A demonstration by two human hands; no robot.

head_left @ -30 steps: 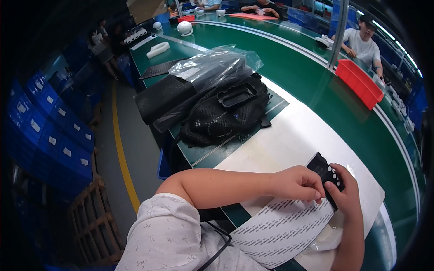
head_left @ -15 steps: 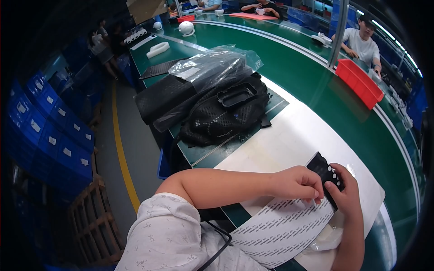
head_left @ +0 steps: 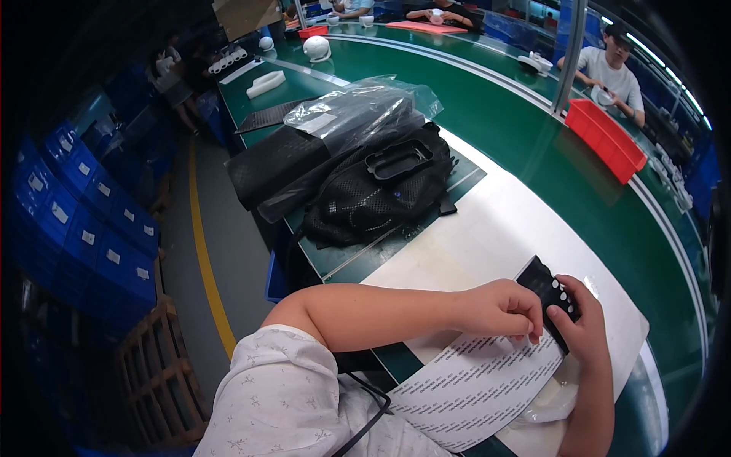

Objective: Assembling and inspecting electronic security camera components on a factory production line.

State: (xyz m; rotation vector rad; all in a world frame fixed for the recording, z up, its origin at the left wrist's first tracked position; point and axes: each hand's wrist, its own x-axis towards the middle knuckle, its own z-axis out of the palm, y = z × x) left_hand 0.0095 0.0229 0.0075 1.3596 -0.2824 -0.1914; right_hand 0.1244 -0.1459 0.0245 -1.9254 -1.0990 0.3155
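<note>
My right hand point(head_left: 585, 324) grips the edge of a black sheet point(head_left: 542, 283) with several white round spots along its right side, thumb on top and fingers beyond the edge. My left hand point(head_left: 502, 308) is bent over the lower part of that sheet, fingers curled in and tips pressed together; what they pinch, if anything, is hidden. Below both hands, a white backing sheet point(head_left: 480, 392) printed with rows of small dark marks curves down toward my lap. A crumpled clear plastic piece point(head_left: 552, 404) lies beside it, near my right forearm.
A white board point(head_left: 487, 236) covers the bench under my hands. Beyond lie a black mesh bag point(head_left: 381, 198), black rolled sheets point(head_left: 278, 164) and clear plastic wrap point(head_left: 365, 110). A green conveyor point(head_left: 502, 137) runs past; a red bin point(head_left: 605, 141) stands at its far side near a co-worker point(head_left: 609, 76).
My hands and the sheets stay put. On the conveyor, a white dome shifts slightly right and a white part slightly left. The co-worker at right now holds up a white round part.
</note>
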